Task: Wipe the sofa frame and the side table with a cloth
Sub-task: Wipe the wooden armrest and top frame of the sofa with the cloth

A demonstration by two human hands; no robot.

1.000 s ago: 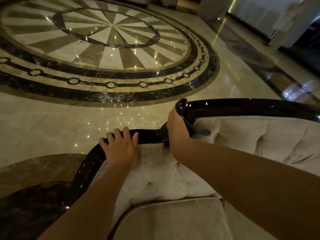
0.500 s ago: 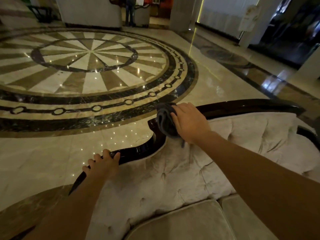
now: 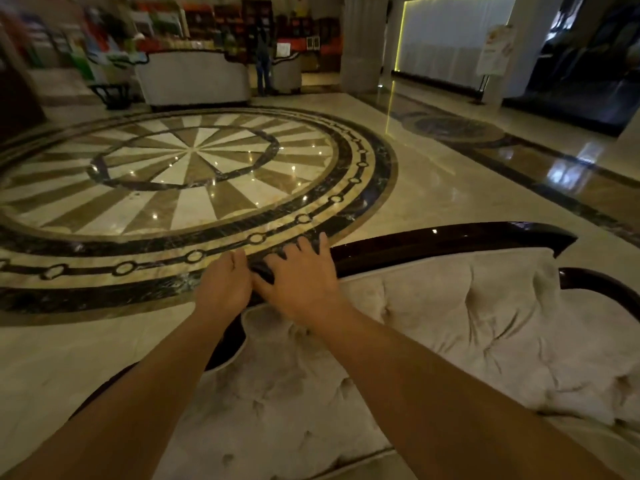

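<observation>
The sofa's dark glossy wooden frame (image 3: 433,242) runs along the top of the tufted beige backrest (image 3: 450,323). My right hand (image 3: 301,282) lies flat on the frame's top rail with fingers spread, pressing a dark grey cloth (image 3: 266,266) that shows only as a sliver under the fingers. My left hand (image 3: 225,285) rests right beside it on the rail, fingers curled over the cloth's left edge. No side table is in view.
Beyond the sofa lies a polished marble floor with a round sunburst inlay (image 3: 187,161). A white sofa (image 3: 194,81) and a standing person (image 3: 265,60) are at the far end, next to a pillar (image 3: 360,43). A sign stand (image 3: 493,50) is at the far right.
My right hand slid the cloth right along the top rail and flattened on it. My left hand rose from the lower curve of the frame to meet it. The view tilted up.
</observation>
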